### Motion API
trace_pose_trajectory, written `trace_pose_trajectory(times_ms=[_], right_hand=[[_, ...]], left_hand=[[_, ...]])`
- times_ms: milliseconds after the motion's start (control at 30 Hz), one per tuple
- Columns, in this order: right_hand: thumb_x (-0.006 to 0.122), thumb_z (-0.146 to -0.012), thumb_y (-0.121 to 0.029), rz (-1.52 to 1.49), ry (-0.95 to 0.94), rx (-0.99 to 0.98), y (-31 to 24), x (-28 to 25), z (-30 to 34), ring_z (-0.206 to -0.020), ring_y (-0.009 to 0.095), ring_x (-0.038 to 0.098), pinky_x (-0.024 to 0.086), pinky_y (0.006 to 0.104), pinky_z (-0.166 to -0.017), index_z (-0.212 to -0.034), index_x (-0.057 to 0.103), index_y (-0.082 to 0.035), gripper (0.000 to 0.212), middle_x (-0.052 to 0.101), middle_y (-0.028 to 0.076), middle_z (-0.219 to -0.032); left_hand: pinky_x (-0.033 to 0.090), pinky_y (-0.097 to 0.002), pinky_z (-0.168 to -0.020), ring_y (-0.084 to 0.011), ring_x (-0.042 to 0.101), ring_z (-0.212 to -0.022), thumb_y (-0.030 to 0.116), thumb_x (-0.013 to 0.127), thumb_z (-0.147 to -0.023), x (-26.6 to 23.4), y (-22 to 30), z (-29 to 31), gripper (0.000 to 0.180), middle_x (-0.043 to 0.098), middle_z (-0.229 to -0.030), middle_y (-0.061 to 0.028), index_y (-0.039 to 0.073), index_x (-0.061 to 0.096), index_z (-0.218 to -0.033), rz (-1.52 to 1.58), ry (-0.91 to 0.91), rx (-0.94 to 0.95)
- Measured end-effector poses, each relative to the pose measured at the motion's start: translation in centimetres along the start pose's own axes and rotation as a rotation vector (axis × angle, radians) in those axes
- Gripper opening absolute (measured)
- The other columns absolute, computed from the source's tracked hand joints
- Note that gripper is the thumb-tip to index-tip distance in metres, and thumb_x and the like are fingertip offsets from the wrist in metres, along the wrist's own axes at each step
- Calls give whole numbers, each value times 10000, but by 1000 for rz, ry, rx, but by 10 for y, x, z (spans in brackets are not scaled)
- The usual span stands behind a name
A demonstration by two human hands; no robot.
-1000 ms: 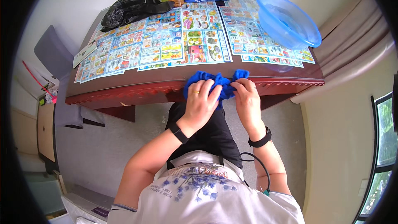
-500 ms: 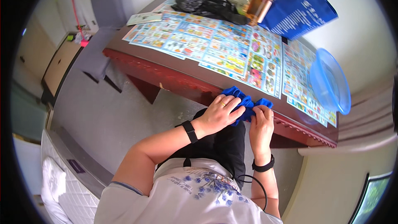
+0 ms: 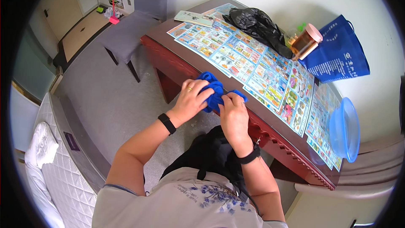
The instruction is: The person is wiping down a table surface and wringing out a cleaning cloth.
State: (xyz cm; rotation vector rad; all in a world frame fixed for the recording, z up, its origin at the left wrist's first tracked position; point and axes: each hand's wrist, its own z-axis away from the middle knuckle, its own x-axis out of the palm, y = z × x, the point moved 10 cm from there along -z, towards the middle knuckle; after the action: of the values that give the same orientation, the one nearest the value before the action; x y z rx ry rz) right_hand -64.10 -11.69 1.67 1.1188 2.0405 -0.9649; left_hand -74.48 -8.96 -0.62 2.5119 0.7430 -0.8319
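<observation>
Watching from my end, I see that the work has slid left: a second ago the blue cloth (image 3: pixel 214 88) sat by the seam between the printed sheets (image 3: pixel 261 76), and now it is nearer the left corner of the table (image 3: pixel 158 33). It lies bunched on the front edge, apart from the sheets' main spread. My view has swung with it, so the chair (image 3: pixel 126 33) and the floor beside it show more fully, and the basin (image 3: pixel 338 131) sits far off to the right.

The left hand (image 3: pixel 193 100) has its fingers curled over the left part of the cloth, pressing it in. The right hand (image 3: pixel 233 112) has its fingers drawn narrow, pinching the right end; I cannot tell how its thumb lies underneath. The black plastic bag (image 3: pixel 257 27) and the jar (image 3: pixel 306 42) stay at the back.

I take this as wiping along the edge, with the right stretch passed over and the short run to the left corner remaining.
</observation>
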Motion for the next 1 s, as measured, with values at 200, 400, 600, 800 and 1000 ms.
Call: trace_pose_trajectory(times_ms=[200, 400, 600, 800, 1000], right_hand=[[630, -781, -101, -53, -71, -103, -32, 41, -43, -946, 315, 550, 452, 384, -836, -1040, 579, 15, 288, 556, 145, -1050], [613, -798, -66, -281, -75, -149, -47, 48, -66, -1004, 350, 550, 440, 397, -889, -1145, 541, 23, 365, 571, 183, -1129], [595, -795, -2, -398, -14, 14, -12, 22, -42, -987, 345, 558, 452, 385, -862, -1098, 578, 20, 305, 606, 184, -1057], [582, -812, 41, -349, 71, 147, 29, -12, -10, -918, 295, 599, 476, 344, -811, -1072, 601, -5, 264, 621, 162, -994], [561, -835, 59, -322, 189, 143, 47, -26, 5, -847, 260, 607, 473, 324, -774, -970, 622, -9, 163, 634, 120, -911]], left_hand=[[350, -443, -927, -293, 493, -1058, -2, 673, -625, -26, -62, 3, 476, 498, -1120, -91, 104, 551, -1073, -60, 100, -179], [362, -420, -934, -307, 493, -1076, -71, 587, -627, -52, -124, 7, 463, 521, -1132, -114, 90, 572, -1060, -167, 187, -315], [396, -431, -909, -335, 510, -1067, -85, 515, -664, -77, -196, 5, 410, 543, -1119, -144, 59, 572, -1043, -291, 291, -399], [442, -417, -871, -359, 537, -1006, -122, 491, -654, -97, -253, 5, 371, 577, -1054, -160, 23, 576, -985, -290, 318, -501], [421, -422, -886, -365, 520, -1023, -116, 510, -639, -84, -221, 2, 405, 567, -1057, -162, 29, 579, -1011, -321, 319, -474]])
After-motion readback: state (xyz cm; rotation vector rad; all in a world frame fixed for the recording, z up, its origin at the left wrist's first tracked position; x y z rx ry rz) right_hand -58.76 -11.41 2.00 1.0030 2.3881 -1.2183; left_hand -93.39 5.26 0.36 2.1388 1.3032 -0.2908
